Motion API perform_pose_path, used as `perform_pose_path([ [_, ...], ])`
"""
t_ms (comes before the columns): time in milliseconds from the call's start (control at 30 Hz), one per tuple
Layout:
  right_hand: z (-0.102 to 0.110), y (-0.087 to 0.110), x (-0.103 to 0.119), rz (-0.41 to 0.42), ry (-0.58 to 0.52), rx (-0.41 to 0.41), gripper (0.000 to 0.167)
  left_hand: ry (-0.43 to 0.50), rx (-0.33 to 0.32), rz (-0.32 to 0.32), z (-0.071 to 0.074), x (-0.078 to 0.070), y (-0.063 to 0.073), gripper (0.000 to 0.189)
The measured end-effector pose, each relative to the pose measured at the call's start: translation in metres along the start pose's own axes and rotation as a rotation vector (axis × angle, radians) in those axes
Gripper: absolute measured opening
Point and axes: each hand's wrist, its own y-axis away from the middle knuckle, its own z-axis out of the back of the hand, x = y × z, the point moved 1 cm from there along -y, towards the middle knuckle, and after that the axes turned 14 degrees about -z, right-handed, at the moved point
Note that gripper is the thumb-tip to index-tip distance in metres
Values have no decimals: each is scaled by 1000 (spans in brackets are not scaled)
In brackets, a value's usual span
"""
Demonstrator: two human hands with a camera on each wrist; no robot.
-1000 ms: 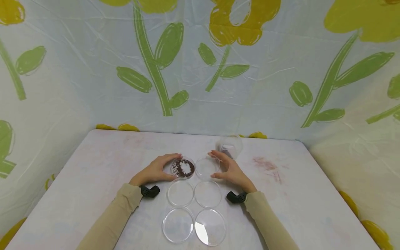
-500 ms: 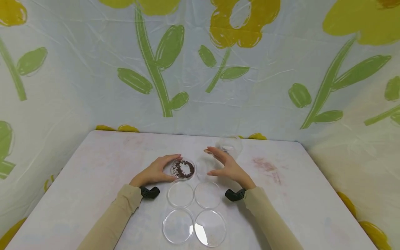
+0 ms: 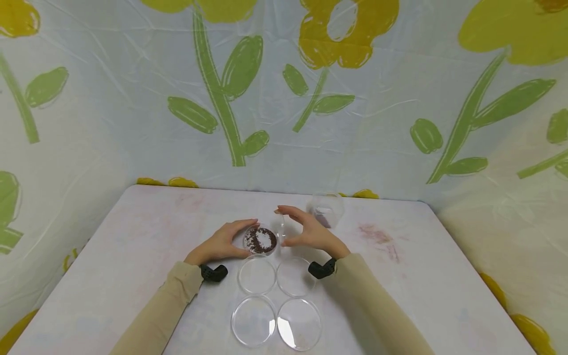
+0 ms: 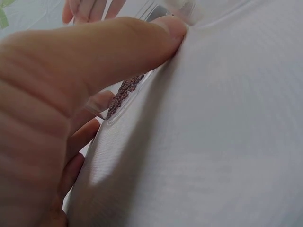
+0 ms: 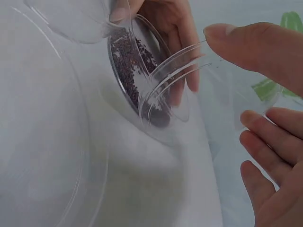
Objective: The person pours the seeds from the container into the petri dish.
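– Two grips to log, quick. What's held?

– The left hand (image 3: pixel 222 240) curls thumb and fingers round the filled dish (image 3: pixel 264 240), spread about as wide as its rim. The right hand (image 3: pixel 312 232) pinches a tilted dish (image 3: pixel 281 228), clear, nearly on edge, thumb and fingertips set across it.

– Where's the filled dish?

– Between the left and right edges of the table (image 3: pixel 408 276), nearer the far edge than the four flat dishes (image 3: pixel 256 275).

– Touching the tilted one?

– Can't tell. Just beside it, anyway.

– What could go wrong?

– Thin rim, few contact points: the tilted dish could roll out of the pinch and knock the filled one. If the left hand squeezes unevenly or gets jolted, that one could tip and spill dark grains (image 4: pixel 124 97).

– More?

– The right wrist's black camera (image 3: pixel 322 269) overlaps the far right flat dish in the head view. Drop the wrist, and it could shove that dish into its close neighbours.

– And the clear tub (image 3: pixel 336 207) by the far edge?

– Lower risk; a wide backward swing might clip it.
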Motion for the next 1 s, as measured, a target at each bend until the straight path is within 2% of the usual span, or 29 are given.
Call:
perform_pose_path([
  [300,-10,-15,14,7,85,44,88,-3,1,-6,1,1,0,92],
  [433,-15,-20,19,-23,138,56,88,8,0,2,1,1,0,94],
  [800,-31,-33,28,-86,257,111,86,2,6,70,0,-1,2,101],
  [1000,-38,-35,27,-74,246,140,88,13,4,73,1,-3,1,102],
])
